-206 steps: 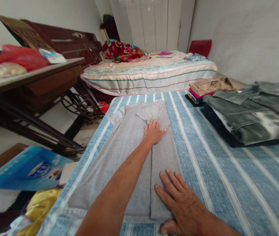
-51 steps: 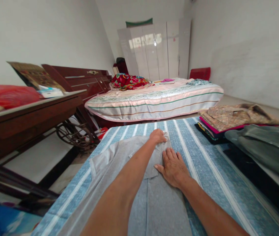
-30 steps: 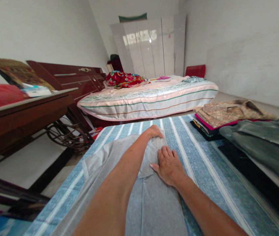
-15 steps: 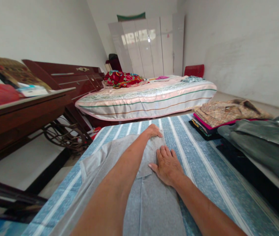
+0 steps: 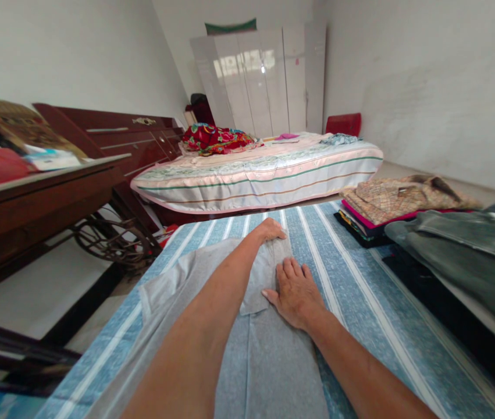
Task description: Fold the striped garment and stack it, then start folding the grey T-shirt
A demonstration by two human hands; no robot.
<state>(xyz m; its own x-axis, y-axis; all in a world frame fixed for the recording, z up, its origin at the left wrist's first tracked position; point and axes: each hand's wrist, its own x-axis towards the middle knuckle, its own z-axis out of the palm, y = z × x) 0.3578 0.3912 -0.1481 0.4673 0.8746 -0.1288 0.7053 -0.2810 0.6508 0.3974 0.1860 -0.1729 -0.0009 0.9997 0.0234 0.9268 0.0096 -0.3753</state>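
Note:
A grey garment (image 5: 269, 361) lies spread lengthwise on a blue-and-white striped sheet (image 5: 360, 302). My left hand (image 5: 269, 228) reaches to the garment's far end, its fingers curled down over the edge of the cloth. My right hand (image 5: 295, 291) lies flat on the garment just behind it, fingers stretched out, pressing beside a small folded-over flap. My left forearm crosses the middle of the garment and hides part of it.
Folded clothes (image 5: 387, 203) are stacked at the right, with a grey-green jacket (image 5: 460, 250) nearer. A dark wooden table (image 5: 46, 192) with an iron treadle frame (image 5: 107, 241) stands left. A striped mattress (image 5: 256, 174) and a white wardrobe (image 5: 264, 81) lie beyond.
Since the oldest frame both hands have moved up to the garment's far end. Over the last second they have stayed almost still; the view has drifted slightly.

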